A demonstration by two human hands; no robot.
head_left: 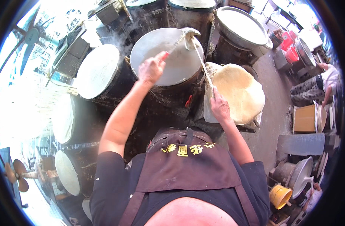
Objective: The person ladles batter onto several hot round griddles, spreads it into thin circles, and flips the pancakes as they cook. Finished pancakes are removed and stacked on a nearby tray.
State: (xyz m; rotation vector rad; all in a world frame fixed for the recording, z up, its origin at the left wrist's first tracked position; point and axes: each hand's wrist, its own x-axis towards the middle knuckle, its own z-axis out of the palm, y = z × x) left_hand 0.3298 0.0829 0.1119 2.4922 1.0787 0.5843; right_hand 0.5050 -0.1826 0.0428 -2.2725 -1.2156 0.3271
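Left hand (151, 70) grips ladle (188, 35) over round griddle (157, 56); right hand (219, 107) grips stick (202, 62) beside crepe stack (240, 92)

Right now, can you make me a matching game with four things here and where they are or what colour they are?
Things:
1. left hand
2. right hand
3. bucket
4. round griddle

Descriptions:
A. yellow, at the lower right
B. grey and round, straight ahead, under the raised tool
C. holds a red-handled tool
D. rests at the edge of the pale stack of thin round sheets, holding a thin stick

Pairs: 1-C, 2-D, 3-A, 4-B
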